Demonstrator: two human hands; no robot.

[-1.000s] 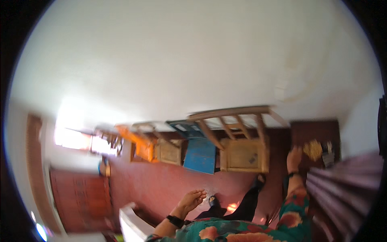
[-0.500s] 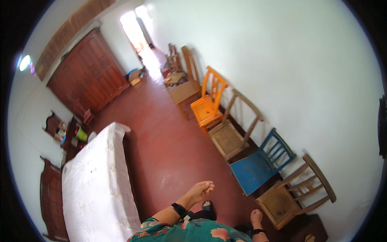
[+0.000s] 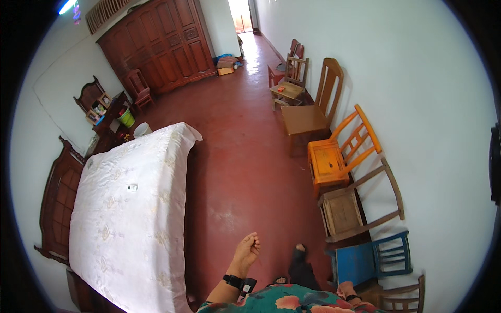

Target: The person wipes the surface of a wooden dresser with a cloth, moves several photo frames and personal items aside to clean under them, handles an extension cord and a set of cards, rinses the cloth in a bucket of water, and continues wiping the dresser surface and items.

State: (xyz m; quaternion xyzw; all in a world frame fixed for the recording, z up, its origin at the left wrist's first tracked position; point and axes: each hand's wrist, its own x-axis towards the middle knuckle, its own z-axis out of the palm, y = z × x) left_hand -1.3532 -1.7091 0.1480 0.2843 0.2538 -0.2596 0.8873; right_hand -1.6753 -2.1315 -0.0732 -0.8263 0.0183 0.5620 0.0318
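Observation:
My left hand [image 3: 247, 251] hangs in front of me over the red floor, its fingers loosely curled with nothing seen in them. A black watch-like band [image 3: 234, 281] is on that wrist. My right hand [image 3: 345, 289] is low by my side, closed, next to the blue chair [image 3: 356, 264] and touching nothing that I can make out. Part of it is hard to see against the wooden chair [image 3: 412, 297] at the lower edge. Beyond the blue one stand a worn brown wooden chair [image 3: 342, 215] and an orange chair [image 3: 327, 163].
A bed with a white patterned cover [image 3: 130, 219] lies along the left, a small white device [image 3: 132, 188] on it. More chairs, including a brown one [image 3: 305, 119], line the right wall. A wardrobe [image 3: 156, 44], a green bucket [image 3: 126, 118] and a bright doorway [image 3: 241, 15] are farther off.
The view has swung and moved forward along the row of chairs; more of the bed and wardrobe shows. Both hands stay curled, and one foot is now stepped ahead.

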